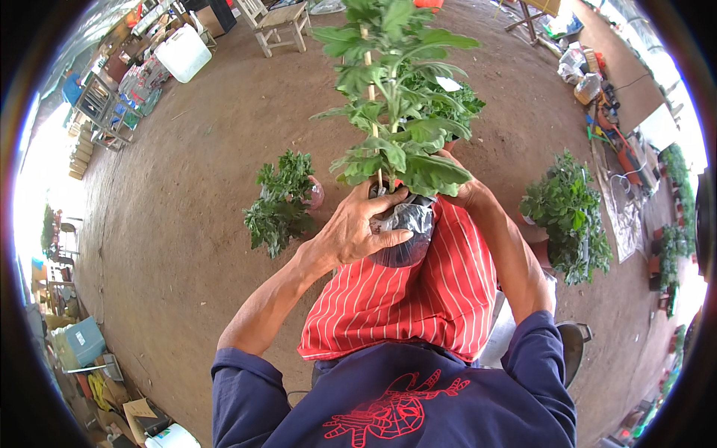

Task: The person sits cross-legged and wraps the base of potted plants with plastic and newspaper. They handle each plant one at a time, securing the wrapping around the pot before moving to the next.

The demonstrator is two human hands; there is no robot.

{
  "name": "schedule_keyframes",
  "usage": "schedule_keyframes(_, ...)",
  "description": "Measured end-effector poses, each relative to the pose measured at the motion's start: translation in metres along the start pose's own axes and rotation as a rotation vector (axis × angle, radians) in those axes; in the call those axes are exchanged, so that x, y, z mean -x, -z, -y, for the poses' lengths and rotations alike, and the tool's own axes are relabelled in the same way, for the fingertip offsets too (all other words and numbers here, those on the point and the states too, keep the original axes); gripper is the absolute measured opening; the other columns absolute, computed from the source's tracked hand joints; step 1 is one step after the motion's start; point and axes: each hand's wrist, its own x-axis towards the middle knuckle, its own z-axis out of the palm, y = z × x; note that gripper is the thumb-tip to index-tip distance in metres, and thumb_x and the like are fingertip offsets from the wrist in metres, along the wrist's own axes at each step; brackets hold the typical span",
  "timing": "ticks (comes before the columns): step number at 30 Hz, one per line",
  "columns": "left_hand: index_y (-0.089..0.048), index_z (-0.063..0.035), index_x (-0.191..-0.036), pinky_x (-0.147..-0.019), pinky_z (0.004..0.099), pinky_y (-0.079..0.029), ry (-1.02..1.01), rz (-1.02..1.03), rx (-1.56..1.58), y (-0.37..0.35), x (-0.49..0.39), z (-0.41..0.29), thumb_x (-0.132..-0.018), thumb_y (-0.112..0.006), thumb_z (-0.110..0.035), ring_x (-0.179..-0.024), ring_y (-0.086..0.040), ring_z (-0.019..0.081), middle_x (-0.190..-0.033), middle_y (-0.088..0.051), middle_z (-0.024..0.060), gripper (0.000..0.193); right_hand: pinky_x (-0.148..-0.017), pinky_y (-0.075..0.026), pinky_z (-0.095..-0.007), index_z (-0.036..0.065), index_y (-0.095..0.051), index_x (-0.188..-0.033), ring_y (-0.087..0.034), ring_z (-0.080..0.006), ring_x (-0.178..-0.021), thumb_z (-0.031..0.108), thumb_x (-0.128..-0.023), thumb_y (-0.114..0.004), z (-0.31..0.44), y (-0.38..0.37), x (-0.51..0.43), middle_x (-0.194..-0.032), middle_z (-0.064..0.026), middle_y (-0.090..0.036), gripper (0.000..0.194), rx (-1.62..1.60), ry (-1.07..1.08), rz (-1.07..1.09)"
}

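A tall leafy plant [397, 129] with a thin wooden stake [370, 84] beside its stem stands in a pot wrapped in plastic film [404, 238], just above the red striped cloth [392, 297] over my lap. My left hand [364, 224] grips the near left side of the pot, its thumb across the rim. My right hand [462, 182] reaches behind the lower leaves at the right; its fingers are mostly hidden, so I cannot tell what it grips. Another potted plant [465, 103] stands behind the held one.
Leafy potted plants [280, 207] are on the soil floor at left, and others [568, 215] at right. A wooden chair [283, 25] and a white jerrycan [184, 53] stand farther off. A dark pan [572, 350] lies beside me at right. Tools and bags line the right edge.
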Motion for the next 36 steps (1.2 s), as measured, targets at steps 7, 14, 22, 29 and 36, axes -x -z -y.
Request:
schedule_keyframes(7,-0.067,0.0022,-0.146,-0.126,0.0552,-0.032,-0.003,-0.067,-0.031,-0.001,-0.001,0.005,-0.090,-0.081,-0.058,-0.150,-0.042,0.0462,-0.159,-0.041,0.0318,0.084,-0.111,-0.054,-0.0403,0.000,-0.058,-0.150,-0.066,-0.0225,-0.128,0.026,-0.096,-0.075,-0.001,-0.015,0.003,-0.142,-0.0103,-0.068,0.063,-0.504,0.088,-0.074)
schedule_keyframes(14,-0.067,0.0019,-0.147,-0.126,0.0558,-0.033,0.021,-0.062,-0.039,-0.006,-0.005,0.001,-0.089,-0.082,-0.059,-0.151,-0.042,0.0462,-0.160,-0.042,0.0312,0.085,-0.109,-0.055,-0.0410,0.001,-0.063,-0.146,-0.067,-0.0231,-0.125,0.024,-0.095,-0.076,0.004,-0.009,0.007,-0.137,-0.0104,-0.071,0.058,-0.500,0.104,-0.064)
schedule_keyframes(22,-0.068,-0.0010,-0.146,-0.124,0.0520,-0.038,0.057,-0.035,0.031,-0.008,-0.005,-0.001,-0.085,-0.085,-0.056,-0.148,-0.049,0.0464,-0.161,-0.047,0.0316,0.084,-0.105,-0.057,-0.0402,0.002,-0.067,-0.139,-0.071,-0.0204,-0.118,0.030,-0.100,-0.079,-0.004,0.004,0.006,-0.132,-0.0087,-0.073,0.050,-0.538,0.074,-0.019)
schedule_keyframes(29,-0.071,-0.0020,-0.143,-0.124,0.0527,-0.039,0.029,-0.033,0.006,-0.007,-0.008,0.002,-0.084,-0.087,-0.054,-0.147,-0.050,0.0461,-0.160,-0.049,0.0298,0.081,-0.096,-0.059,-0.0331,-0.003,-0.058,-0.149,-0.070,-0.0173,-0.116,0.044,-0.082,-0.085,0.024,0.025,0.013,-0.133,-0.0098,-0.072,0.086,-0.111,-0.126,0.019)
schedule_keyframes(36,-0.069,0.0021,-0.144,-0.123,0.0541,-0.038,0.023,0.007,0.028,-0.005,-0.010,0.003,-0.085,-0.085,-0.052,-0.148,-0.049,0.0475,-0.160,-0.048,0.0307,0.082,-0.101,-0.057,-0.0357,0.001,-0.053,-0.156,-0.067,-0.0174,-0.122,0.040,-0.093,-0.079,0.022,0.021,0.017,-0.140,-0.0092,-0.068,0.078,-0.029,-0.092,0.020)
